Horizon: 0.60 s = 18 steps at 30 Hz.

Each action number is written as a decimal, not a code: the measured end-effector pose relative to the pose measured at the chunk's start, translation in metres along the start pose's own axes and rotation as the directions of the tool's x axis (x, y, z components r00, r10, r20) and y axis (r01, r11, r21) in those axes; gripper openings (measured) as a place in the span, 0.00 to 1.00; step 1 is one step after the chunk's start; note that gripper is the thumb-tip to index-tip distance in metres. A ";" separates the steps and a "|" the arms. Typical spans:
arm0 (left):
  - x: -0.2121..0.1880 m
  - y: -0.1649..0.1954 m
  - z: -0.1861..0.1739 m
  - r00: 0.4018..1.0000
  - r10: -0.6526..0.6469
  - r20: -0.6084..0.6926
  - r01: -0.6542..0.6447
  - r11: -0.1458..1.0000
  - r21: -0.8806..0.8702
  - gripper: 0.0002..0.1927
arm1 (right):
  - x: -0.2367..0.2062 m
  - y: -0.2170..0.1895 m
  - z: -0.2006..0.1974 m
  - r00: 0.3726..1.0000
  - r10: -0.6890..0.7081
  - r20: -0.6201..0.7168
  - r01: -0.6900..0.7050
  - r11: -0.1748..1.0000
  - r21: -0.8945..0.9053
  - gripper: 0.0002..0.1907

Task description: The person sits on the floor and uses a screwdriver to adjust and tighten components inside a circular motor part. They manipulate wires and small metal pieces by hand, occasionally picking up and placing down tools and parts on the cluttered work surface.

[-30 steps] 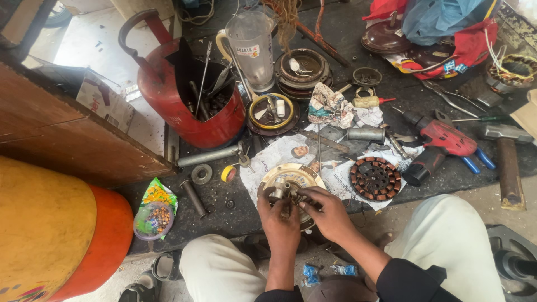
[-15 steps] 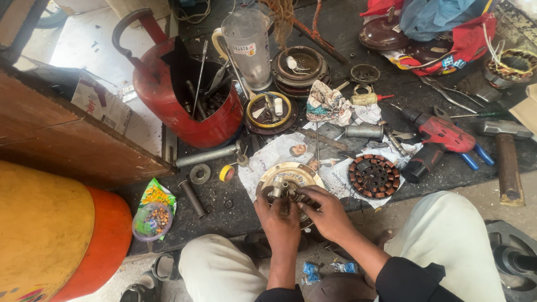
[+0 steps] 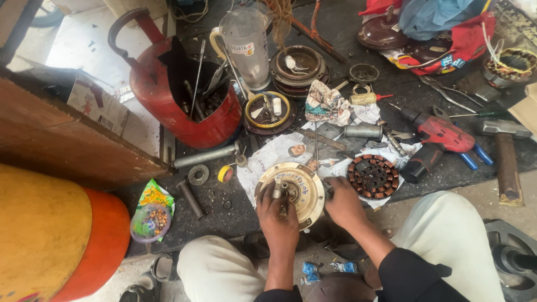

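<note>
A round cream-coloured motor housing (image 3: 305, 184) lies on newspaper (image 3: 268, 159) in front of my knees. My left hand (image 3: 277, 215) rests on its near left side, fingers curled around the central shaft and a small part there. My right hand (image 3: 342, 202) grips the housing's right rim. Just to the right lies a round stator (image 3: 372, 176) with copper-coloured windings. What my left fingers pinch is too small to make out.
A cut-open red cylinder (image 3: 184, 98) holding tools stands at the back left, beside a clear blender jug (image 3: 246, 47). A red drill (image 3: 439, 137), a hammer (image 3: 506, 154), a metal tube (image 3: 202, 156) and a tape roll (image 3: 225, 173) lie around. An orange-yellow drum (image 3: 50, 235) fills the left.
Both hands have shifted slightly on the housing: the left hand now sits over the centre shaft, and the right hand has moved out to the right rim.
</note>
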State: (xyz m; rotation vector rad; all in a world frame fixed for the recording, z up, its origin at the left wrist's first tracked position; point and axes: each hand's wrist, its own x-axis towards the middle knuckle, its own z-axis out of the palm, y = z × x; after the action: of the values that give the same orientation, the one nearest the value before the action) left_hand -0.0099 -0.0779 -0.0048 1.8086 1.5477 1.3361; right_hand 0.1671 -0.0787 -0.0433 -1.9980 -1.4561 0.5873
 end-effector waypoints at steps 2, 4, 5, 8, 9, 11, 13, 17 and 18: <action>-0.002 0.000 0.000 1.000 -0.004 -0.007 0.004 1.000 -0.031 0.05 | 0.003 0.005 0.000 0.995 -0.004 0.097 0.010 0.998 -0.068 0.32; -0.002 0.000 0.001 0.999 0.034 -0.035 -0.035 0.999 -0.026 0.04 | 0.004 0.005 -0.001 0.983 -0.016 0.185 0.034 0.995 -0.095 0.35; -0.002 0.000 0.000 0.999 0.017 -0.030 -0.018 0.999 -0.037 0.04 | 0.003 0.004 -0.001 0.977 -0.029 0.213 0.056 0.991 -0.122 0.41; 0.000 0.000 0.000 1.000 -0.021 -0.006 0.020 0.997 -0.080 0.05 | 0.001 0.003 -0.002 0.967 -0.078 0.241 0.127 0.973 -0.195 0.49; 0.001 0.000 0.001 0.999 -0.035 -0.001 0.035 0.995 -0.095 0.05 | 0.000 0.003 -0.002 0.968 -0.111 0.227 0.161 0.963 -0.218 0.46; 0.002 -0.001 -0.001 1.000 -0.028 -0.008 0.027 0.993 -0.115 0.05 | -0.002 0.005 -0.001 0.970 -0.138 0.200 0.182 0.957 -0.224 0.41; 0.006 -0.003 -0.002 0.999 0.031 -0.010 -0.033 0.991 -0.133 0.06 | -0.001 0.006 0.000 0.982 -0.103 0.155 0.132 0.973 -0.190 0.37; 0.009 -0.006 -0.004 0.990 -0.120 0.079 0.135 0.965 -0.223 0.06 | 0.002 0.006 -0.007 0.961 -0.151 0.230 0.203 0.954 -0.220 0.45; 0.009 -0.006 -0.005 0.994 -0.080 0.070 0.093 0.971 -0.221 0.06 | 0.004 0.004 -0.009 0.959 -0.130 0.251 0.193 0.950 -0.247 0.45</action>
State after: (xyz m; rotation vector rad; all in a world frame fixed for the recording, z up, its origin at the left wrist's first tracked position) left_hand -0.0181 -0.0689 -0.0034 1.6109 1.3679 1.3423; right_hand 0.1771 -0.0779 -0.0392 -2.0363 -1.9130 0.5933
